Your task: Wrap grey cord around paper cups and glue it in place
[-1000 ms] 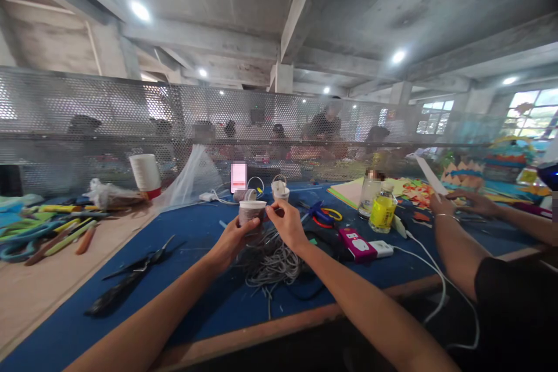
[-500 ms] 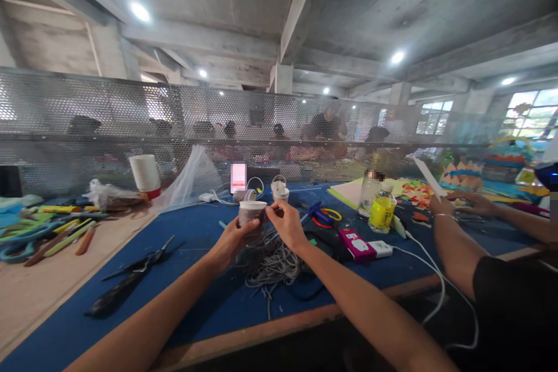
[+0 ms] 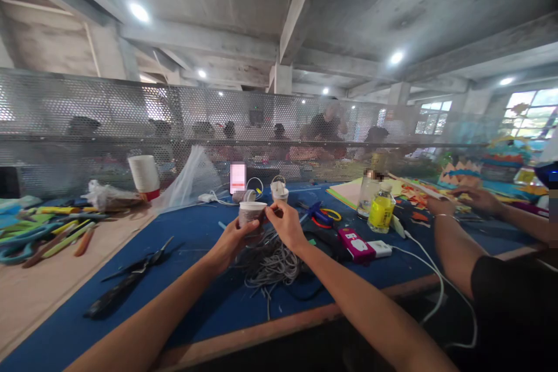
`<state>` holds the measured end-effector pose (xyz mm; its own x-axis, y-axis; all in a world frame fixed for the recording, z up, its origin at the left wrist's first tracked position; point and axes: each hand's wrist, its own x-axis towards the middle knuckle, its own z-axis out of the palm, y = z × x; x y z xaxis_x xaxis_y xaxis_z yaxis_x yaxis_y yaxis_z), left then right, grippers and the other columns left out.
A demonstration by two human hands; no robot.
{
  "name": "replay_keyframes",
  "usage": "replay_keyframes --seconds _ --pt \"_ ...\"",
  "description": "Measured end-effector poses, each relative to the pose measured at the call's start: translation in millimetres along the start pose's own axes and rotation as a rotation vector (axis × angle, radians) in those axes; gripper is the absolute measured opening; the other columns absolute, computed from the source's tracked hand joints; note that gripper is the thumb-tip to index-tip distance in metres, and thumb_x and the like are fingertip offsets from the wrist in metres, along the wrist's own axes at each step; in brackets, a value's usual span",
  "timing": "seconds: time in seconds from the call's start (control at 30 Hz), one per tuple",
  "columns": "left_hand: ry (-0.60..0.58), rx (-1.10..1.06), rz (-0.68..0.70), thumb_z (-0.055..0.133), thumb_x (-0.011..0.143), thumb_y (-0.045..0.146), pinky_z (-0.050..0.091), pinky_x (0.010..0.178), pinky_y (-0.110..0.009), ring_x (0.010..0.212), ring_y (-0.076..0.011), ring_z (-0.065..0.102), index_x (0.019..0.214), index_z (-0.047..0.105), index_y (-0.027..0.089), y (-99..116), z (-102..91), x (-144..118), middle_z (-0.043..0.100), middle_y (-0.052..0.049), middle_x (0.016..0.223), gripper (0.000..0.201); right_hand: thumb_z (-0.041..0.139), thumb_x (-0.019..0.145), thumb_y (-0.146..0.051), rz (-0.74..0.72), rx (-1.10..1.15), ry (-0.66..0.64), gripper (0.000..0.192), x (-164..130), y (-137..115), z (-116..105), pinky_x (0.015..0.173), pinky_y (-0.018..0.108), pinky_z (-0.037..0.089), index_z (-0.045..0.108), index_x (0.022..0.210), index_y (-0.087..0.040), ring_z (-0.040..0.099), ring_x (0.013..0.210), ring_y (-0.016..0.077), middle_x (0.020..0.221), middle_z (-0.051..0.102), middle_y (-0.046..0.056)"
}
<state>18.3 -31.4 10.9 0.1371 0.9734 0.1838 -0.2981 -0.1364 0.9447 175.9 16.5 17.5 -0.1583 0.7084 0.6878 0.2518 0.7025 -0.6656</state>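
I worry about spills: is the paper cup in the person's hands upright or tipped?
Upright. The paper cup has its rim level on top, left hand gripping its side, right hand pinching at the rim. Its contents cannot be seen.

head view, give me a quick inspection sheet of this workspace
surface: blue mat on a wooden table
job's things: paper cup held upright over a grey cord bundle
clutter: black scissors, yellow bottle, pink device, cup stack
hands: left hand grips the cup; right hand pinches at its rim
cables: white cable runs off the table edge
surroundings: perforated metal screen; co-worker's hand on the right
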Motion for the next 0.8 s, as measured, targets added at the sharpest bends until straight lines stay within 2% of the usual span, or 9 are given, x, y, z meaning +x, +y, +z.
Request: replay_keyframes --seconds 0.37,0.57,0.8 --pt "0.003 -0.012 -0.002 0.074 0.071 0.032 0.051 0.079 -0.032 0.094 -0.0235 0.064 0.116 0.062 0.015 0.6 1.4 1.2 0.067 -0.014 0.111 0.05 0.049 0.086 -0.036 0.003 0.025 0.001 0.023 0.2 1.0 1.2 0.065 0.022 0.047 0.055 0.073 -0.02 0.061 0.064 0.0134 0.068 0.063 -0.001" --pt "0.026 -0.015 0.004 0.077 0.067 0.033 0.051 0.079 -0.034 0.096 -0.026 0.065 0.114 0.063 0.014 1.4 2.7 0.1 0.068 -0.015 0.109 0.052 0.048 0.086 -0.038 0.011 0.02 -0.011 0.024 0.5 -1.4 0.1 0.065 0.022 0.047 0.056 0.073 -0.02 0.062 0.065 0.0137 0.069 0.064 0.0" --pt "0.009 -0.009 -0.004 0.075 0.071 0.032 0.05 0.081 -0.033 0.098 -0.0248 0.063 0.116 0.062 0.014 1.5 1.5 -0.6 0.067 -0.014 0.111 0.05 0.047 0.087 -0.038 0.018 0.013 -0.01 0.024 0.1 -0.2 0.9 0.066 0.022 0.047 0.056 0.072 -0.02 0.061 0.065 0.0135 0.069 0.064 -0.001"
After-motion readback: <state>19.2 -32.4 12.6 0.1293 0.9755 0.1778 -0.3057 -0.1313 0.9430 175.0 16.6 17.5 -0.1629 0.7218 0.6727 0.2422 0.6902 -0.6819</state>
